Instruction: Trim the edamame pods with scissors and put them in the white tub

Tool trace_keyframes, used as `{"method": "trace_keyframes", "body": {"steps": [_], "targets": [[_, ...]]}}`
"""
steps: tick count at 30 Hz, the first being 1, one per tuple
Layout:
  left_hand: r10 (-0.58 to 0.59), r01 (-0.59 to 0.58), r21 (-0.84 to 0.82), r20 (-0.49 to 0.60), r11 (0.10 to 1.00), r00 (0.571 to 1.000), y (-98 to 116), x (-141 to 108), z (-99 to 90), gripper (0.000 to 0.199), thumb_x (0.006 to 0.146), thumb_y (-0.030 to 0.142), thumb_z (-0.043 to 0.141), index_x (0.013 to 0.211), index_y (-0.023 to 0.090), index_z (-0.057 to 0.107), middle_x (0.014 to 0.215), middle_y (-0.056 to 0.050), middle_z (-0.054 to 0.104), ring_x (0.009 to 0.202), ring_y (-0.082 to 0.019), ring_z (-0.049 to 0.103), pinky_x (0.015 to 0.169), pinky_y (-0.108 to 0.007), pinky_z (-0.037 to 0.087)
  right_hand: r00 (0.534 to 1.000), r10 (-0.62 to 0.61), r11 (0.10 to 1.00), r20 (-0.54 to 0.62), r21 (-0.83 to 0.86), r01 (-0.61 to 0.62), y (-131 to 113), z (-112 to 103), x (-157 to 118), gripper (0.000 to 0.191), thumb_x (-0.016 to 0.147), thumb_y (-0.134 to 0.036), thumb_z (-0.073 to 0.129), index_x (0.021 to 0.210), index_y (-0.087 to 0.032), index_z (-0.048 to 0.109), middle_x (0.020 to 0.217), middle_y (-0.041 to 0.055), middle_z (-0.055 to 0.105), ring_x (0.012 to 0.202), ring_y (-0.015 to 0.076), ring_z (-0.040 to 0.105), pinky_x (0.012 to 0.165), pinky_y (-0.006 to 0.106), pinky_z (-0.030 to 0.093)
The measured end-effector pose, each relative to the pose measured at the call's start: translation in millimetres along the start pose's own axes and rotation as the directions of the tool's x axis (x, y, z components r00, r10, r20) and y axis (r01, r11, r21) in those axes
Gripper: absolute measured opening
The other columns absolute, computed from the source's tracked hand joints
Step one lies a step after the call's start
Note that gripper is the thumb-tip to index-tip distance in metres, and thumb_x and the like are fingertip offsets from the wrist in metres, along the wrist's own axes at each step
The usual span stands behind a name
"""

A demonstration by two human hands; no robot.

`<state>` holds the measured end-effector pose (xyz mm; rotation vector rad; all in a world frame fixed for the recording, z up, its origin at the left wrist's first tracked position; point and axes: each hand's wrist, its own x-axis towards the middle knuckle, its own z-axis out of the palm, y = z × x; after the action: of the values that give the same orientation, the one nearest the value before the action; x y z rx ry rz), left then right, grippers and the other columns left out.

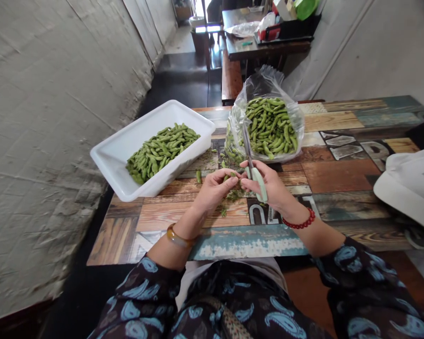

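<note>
Between its thumb and fingers my left hand (217, 188) pinches a green pod (227, 177). Close on its right, my right hand (266, 183) is wrapped round scissors (258, 183) with pale green handles, the blades pointing away from me toward the bag. A clear plastic bag (238, 110) full of green pods (272, 127) stands open beyond my hands. To the left, a white tub (108, 153) holds a heap of green pods (159, 153). Small green trimmings (233, 194) lie under and around my hands.
The patchwork-wood table (169, 212) extends to the right, where a white cap (410, 181) lies at its edge. A single pod (198, 176) rests beside the tub. Behind are a bench (231, 77) and another table (238, 49) with containers. A rough white wall stands left.
</note>
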<state>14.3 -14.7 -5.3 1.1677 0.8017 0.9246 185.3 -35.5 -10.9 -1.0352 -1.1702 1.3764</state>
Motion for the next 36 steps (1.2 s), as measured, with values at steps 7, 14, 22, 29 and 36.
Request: {"method": "trace_keyframes", "body": {"steps": [7, 14, 22, 29, 36], "targets": [[0.01, -0.01, 0.007, -0.059, 1.0, 0.998, 4, 1, -7.4, 0.025, 0.074, 0.037, 0.077, 0.079, 0.016, 0.065, 0.062, 0.003, 0.054, 0.048, -0.006, 0.035, 0.047, -0.021, 0.025, 0.968, -0.238, 0.752, 0.077, -0.616, 0.234, 2, -15, -1, 0.056, 0.073, -0.047, 0.076, 0.12, -0.021, 0.06, 0.09, 0.0045, 0.066, 0.073, 0.0171, 0.06, 0.069, 0.032, 0.053], [0.136, -0.126, 0.117, -0.082, 0.985, 0.987, 1, 2, -15.9, 0.024, 0.081, 0.039, 0.069, 0.088, 0.016, 0.072, 0.075, -0.002, 0.063, 0.065, -0.011, 0.047, 0.058, -0.021, 0.036, 0.905, -0.307, 0.545, 0.295, -0.725, 0.421, 0, -18, -4, 0.055, 0.078, -0.043, 0.074, 0.124, -0.019, 0.056, 0.099, 0.0088, 0.064, 0.08, 0.0208, 0.059, 0.074, 0.035, 0.054], [0.197, -0.192, 0.313, 0.017, 0.93, 0.98, 15, 1, -13.2, 0.022, 0.085, 0.035, 0.063, 0.079, 0.016, 0.072, 0.076, -0.002, 0.064, 0.074, -0.014, 0.052, 0.073, -0.023, 0.042, 0.896, -0.285, 0.5, 0.342, -0.744, 0.443, -7, -24, -5, 0.055, 0.077, -0.041, 0.075, 0.125, -0.021, 0.056, 0.1, 0.0077, 0.063, 0.079, 0.0199, 0.057, 0.075, 0.035, 0.052], [0.191, -0.196, 0.359, 0.048, 0.913, 0.98, 18, 1, -13.6, 0.023, 0.085, 0.035, 0.063, 0.08, 0.016, 0.074, 0.072, -0.002, 0.061, 0.069, -0.013, 0.049, 0.069, -0.023, 0.04, 0.89, -0.289, 0.511, 0.352, -0.73, 0.455, -6, -25, -5, 0.054, 0.078, -0.043, 0.075, 0.124, -0.021, 0.058, 0.094, 0.0063, 0.062, 0.074, 0.0185, 0.056, 0.069, 0.032, 0.051], [0.16, -0.161, 0.328, 0.028, 0.931, 0.987, 18, -1, -13.6, 0.024, 0.084, 0.036, 0.064, 0.075, 0.016, 0.071, 0.061, 0.0, 0.054, 0.068, -0.014, 0.049, 0.063, -0.023, 0.039, 0.891, -0.307, 0.491, 0.335, -0.746, 0.45, 0, -29, -4, 0.047, 0.081, -0.044, 0.072, 0.121, -0.021, 0.063, 0.087, 0.0054, 0.065, 0.07, 0.0186, 0.058, 0.068, 0.033, 0.052]]}}
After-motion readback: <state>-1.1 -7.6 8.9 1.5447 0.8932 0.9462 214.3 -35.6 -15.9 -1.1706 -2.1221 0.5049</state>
